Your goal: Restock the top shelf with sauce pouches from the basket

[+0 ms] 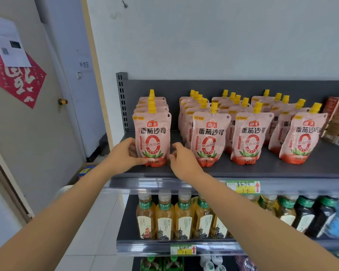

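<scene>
Pink sauce pouches with yellow caps stand upright in several rows on the dark grey top shelf (pixel 262 169). The front pouch (pixel 152 137) of the leftmost row stands near the shelf's front edge. My left hand (pixel 125 153) grips its lower left side, thumb across the bottom front. My right hand (pixel 181 159) is at its lower right side with curled fingers next to the edge; whether they touch it I cannot tell. The neighbouring row's front pouch (pixel 209 137) stands just right of my right hand. The basket is not clearly visible.
Brown boxes (pixel 337 122) sit at the shelf's right end. Tea bottles (pixel 164 218) and dark bottles (pixel 311 216) fill the shelf below, behind price tags (pixel 243 186). A door (pixel 27 114) with a red paper decoration stands to the left, with a box on the floor (pixel 84 171).
</scene>
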Motion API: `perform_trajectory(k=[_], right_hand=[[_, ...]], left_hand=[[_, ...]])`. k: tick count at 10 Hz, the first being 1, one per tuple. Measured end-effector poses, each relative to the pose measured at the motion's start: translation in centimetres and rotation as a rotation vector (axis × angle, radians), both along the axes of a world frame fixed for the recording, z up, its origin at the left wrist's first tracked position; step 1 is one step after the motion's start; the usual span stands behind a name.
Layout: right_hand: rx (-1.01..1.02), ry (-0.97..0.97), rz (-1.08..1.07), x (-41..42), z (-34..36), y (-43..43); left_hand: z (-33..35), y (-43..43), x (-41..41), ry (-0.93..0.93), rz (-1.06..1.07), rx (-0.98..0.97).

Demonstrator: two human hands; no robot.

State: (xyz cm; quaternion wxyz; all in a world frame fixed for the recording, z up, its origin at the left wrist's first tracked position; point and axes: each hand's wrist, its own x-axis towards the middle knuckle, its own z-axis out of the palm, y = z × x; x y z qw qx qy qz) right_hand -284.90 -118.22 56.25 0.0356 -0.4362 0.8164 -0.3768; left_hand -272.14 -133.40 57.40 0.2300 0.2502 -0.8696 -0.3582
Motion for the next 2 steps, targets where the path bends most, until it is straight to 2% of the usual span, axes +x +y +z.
perform_trajectory(k=[1,2], right_hand=[[-0.025,-0.011,0.009,0.0,0.1,1.3],[-0.059,0.002,0.011,0.1,0.8,3.2]], left_hand=[[-0.7,0.9,0.5,0.028,0.119,-0.121],[0.1,2.7,1.3,0.077,0.299,-0.330]])
